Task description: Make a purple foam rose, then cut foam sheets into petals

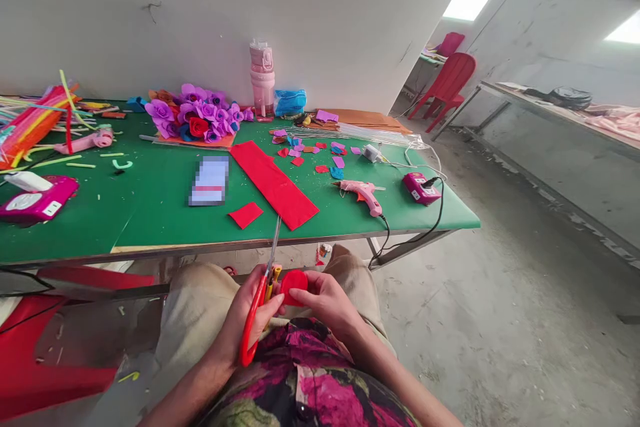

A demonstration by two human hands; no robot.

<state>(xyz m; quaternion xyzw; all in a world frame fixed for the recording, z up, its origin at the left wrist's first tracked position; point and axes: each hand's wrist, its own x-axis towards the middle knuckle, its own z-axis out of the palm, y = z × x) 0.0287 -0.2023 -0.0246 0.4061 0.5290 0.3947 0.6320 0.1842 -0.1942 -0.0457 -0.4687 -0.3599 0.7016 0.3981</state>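
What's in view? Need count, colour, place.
Table: 1, green, front
Scissors: 1, red/silver, front centre
Round piece: 1, red, beside scissors
Thin item: 1+, yellow, beside scissors
Long sheet: 1, red, table centre
Square: 1, red, table front
Pixelated rectangle: 1, pale, table centre
Glue guns: 2 apparently, pink, table right, left
Power boxes: 2, magenta, table right, left
Flowers: many, mostly purple, table back
Bottle: 1, pink, table back
Packet: 1, blue, beside bottle
Scraps: many, mixed, table centre
Sticks: many, pale, table back
Strips: many, mixed, table left
Chair: 1+, red, right background
Left hand: 1, bare, around scissors
Right hand: 1, bare, at round piece
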